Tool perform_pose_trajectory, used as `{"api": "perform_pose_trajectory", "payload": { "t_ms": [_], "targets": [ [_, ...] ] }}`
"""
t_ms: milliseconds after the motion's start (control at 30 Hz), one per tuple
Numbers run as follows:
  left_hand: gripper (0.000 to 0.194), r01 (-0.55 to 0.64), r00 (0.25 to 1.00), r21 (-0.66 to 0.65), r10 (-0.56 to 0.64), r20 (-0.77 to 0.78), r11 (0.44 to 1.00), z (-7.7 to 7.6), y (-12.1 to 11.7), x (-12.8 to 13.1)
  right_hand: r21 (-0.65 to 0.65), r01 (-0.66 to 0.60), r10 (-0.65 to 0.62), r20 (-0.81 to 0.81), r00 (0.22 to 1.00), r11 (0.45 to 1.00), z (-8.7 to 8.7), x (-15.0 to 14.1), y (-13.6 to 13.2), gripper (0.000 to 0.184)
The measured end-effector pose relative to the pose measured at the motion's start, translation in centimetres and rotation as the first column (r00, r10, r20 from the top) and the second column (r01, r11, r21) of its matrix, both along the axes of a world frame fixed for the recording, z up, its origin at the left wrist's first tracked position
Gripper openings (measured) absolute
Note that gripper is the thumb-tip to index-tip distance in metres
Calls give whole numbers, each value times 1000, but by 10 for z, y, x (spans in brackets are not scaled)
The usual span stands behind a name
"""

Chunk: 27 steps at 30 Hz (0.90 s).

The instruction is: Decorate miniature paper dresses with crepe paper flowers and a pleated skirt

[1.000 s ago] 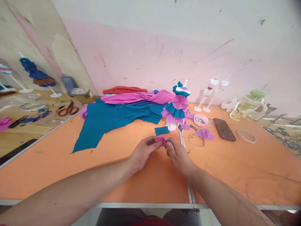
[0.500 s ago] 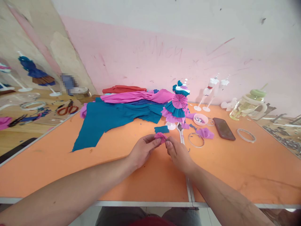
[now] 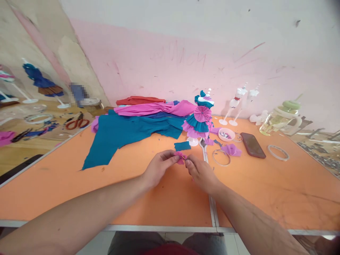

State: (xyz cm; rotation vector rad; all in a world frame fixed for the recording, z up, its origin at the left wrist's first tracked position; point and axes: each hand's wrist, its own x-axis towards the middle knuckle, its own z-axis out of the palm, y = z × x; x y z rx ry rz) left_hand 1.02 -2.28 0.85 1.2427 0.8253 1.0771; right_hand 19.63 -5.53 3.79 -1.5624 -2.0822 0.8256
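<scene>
A small pink pleated piece of crepe paper [image 3: 181,157] is held above the orange table between my two hands. My left hand [image 3: 162,164] is closed on its left edge, thumb on top and fingers behind. On the right side, my right hand [image 3: 198,169] pinches the piece between thumb and forefinger; any small tool in that pinch is too fine to make out. Just beyond lies a teal scrap [image 3: 182,146]. Behind it stands a small dress form [image 3: 202,114] dressed in teal and pink pleats, with a pink rosette on its front.
A large teal sheet [image 3: 127,132] and folded pink sheets [image 3: 156,109] lie at the back left. To the right are a bowl of bits [image 3: 226,134], a tape ring [image 3: 221,158], a phone [image 3: 253,145] and a jug [image 3: 280,118]. Scissors [image 3: 77,123] rest on the left-hand table.
The pink piece has turned and folded between my fingers, so its round pleated face shows less. Both hands have shifted very slightly; the things on the table stay put.
</scene>
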Motion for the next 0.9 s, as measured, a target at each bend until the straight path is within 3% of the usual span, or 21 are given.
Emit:
{"api": "perform_pose_trajectory", "payload": {
  "t_ms": [500,700,900],
  "targets": [
    [25,27,995,118,-15,-100,993,6,-1,-2,-23,-22,21,-17,1000,999,2,7,2,38],
    [23,35,996,128,-24,-86,991,2,2,-4,-8,-38,37,-63,997,999,-3,10,4,41],
    [23,28,999,119,-24,-37,992,3,4,-4,-42,-67,62,-124,990,997,8,14,1,48]
  ]
}}
